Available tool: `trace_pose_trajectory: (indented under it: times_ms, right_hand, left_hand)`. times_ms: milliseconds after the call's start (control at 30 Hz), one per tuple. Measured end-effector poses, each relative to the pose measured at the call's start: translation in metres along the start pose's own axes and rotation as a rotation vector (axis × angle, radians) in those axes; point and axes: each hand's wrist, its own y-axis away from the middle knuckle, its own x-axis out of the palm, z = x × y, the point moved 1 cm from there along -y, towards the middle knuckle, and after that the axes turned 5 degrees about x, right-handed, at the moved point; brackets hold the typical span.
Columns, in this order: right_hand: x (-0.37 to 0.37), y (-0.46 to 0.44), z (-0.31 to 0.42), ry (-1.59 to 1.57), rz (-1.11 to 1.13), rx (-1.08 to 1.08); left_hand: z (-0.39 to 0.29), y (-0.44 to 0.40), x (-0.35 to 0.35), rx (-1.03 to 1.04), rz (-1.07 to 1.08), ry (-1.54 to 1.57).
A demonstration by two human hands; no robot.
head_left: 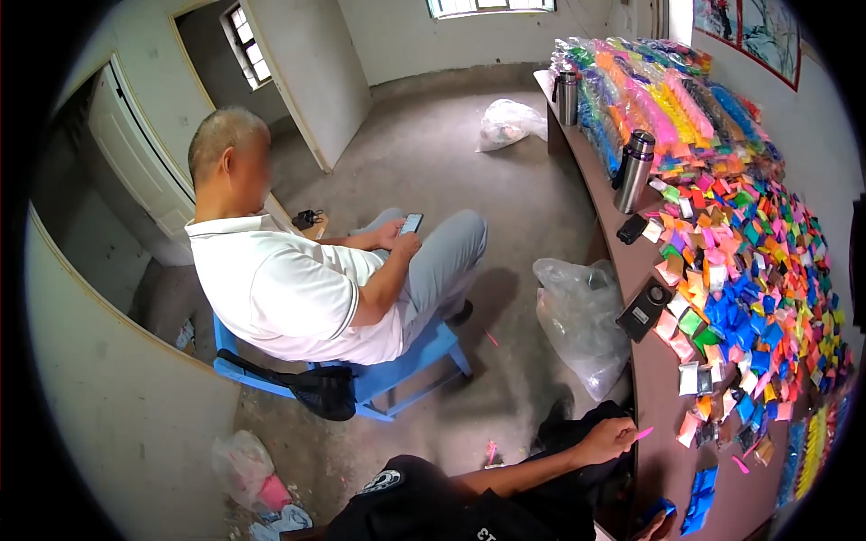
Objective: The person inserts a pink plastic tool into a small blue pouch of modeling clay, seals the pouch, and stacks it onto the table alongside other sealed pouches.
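My left hand (606, 442) is closed in a pinch at the near edge of the table, with a thin pink plastic piece (644, 434) sticking out from its fingertips. Low in the view, partly cut off by the frame, my right hand (660, 525) is closed around a blue packet (666, 508). Beside it a folded blue strip of packets (699, 500) lies on the brown table (672, 451). Another small pink piece (741, 464) lies a little farther on. A large heap of small coloured packets (740, 307) spreads over the table.
Long bags of coloured packets (667, 99) are piled at the table's far end, near two steel flasks (635, 171). A black device (644, 309) sits at the table edge. A clear plastic bag (582, 320) stands on the floor. A seated person (280, 288) holds a phone (411, 224).
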Motion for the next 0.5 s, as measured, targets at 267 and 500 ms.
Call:
trace_pose_trajectory:
  times_ms: [267, 500]
  right_hand:
    - [-0.074, -0.052, 0.092, -1.151, 0.417, 0.783]
    - [-0.045, -0.029, 0.077, -1.255, 0.290, 0.598]
  left_hand:
    - [-0.036, 0.017, 0.043, -0.042, 0.169, 0.153]
    - [-0.050, 0.040, 0.096, 0.295, 0.275, -0.233]
